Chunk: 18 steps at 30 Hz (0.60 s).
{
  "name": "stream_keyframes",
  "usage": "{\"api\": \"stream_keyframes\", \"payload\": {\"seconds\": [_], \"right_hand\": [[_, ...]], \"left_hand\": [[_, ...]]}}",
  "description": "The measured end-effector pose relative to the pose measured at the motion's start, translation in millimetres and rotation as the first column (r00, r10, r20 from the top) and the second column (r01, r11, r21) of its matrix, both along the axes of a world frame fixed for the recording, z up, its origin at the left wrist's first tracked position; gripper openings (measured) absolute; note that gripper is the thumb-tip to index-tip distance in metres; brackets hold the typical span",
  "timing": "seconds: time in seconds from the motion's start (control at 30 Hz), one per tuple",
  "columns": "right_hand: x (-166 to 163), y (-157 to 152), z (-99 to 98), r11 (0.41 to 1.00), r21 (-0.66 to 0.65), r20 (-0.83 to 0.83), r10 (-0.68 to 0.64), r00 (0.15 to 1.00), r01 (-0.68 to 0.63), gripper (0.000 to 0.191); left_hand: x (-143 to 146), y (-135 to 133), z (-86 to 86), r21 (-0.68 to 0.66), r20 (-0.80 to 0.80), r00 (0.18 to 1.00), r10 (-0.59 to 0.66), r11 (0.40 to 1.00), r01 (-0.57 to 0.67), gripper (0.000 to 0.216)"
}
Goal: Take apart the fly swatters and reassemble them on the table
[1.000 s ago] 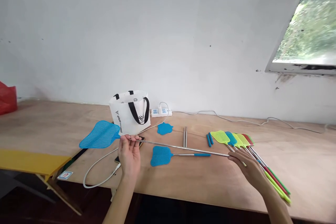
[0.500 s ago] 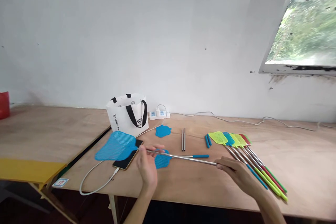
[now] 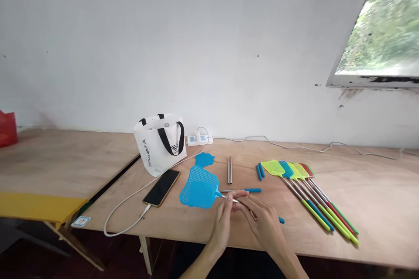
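Observation:
A blue fly swatter with a metal rod is held over the front of the table. My left hand is closed on the rod just below the mesh head. Right beside it, my right hand grips the rod further down, fingers together. A blue handle end pokes out past the right hand. Behind lies another swatter's blue handle, its head overlapped by the held mesh. Beyond are loose blue swatter heads, metal tubes and two short blue grips.
Several fly swatters in lime, blue, red and green lie fanned at the right. A phone on a white cable lies left. A white bag and a power strip stand near the wall.
The swatter's long rod has been shortened as my hands came together. Its head moved right, off the phone, and my left hand shifted right with it.

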State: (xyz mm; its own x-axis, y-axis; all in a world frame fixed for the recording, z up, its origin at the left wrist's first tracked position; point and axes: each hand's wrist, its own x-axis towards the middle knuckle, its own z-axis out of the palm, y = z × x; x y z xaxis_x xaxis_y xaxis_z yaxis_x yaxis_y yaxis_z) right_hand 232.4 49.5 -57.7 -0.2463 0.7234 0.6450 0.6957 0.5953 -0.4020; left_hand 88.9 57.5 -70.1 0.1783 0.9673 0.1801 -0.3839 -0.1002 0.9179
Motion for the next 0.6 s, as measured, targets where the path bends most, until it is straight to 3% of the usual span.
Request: {"api": "stream_keyframes", "payload": {"seconds": [0.13,0.27,0.47,0.6], "right_hand": [[9,-1,6.2,0.996,-0.090,-0.024,0.003,1.000,-0.005,0.031],[8,-5,12.5,0.995,-0.097,0.009,0.009,1.000,-0.009,0.030],[-2,-4,7.7,0.993,0.098,0.131,-0.075,0.989,0.062,0.039],[7,5,2.2,0.985,0.146,0.169,-0.112,0.979,0.087,0.039]], "left_hand": [[-5,-3,14.0,0.056,-0.083,0.992,-0.096,0.993,0.101,0.050],[-6,-4,14.1,0.052,-0.080,0.997,-0.015,0.998,0.019,0.051],[4,-1,-3.9,-0.064,0.190,0.979,0.068,0.996,-0.056,0.049],[4,8,-5.8,-0.085,0.314,0.932,0.180,0.983,-0.161,0.045]]}}
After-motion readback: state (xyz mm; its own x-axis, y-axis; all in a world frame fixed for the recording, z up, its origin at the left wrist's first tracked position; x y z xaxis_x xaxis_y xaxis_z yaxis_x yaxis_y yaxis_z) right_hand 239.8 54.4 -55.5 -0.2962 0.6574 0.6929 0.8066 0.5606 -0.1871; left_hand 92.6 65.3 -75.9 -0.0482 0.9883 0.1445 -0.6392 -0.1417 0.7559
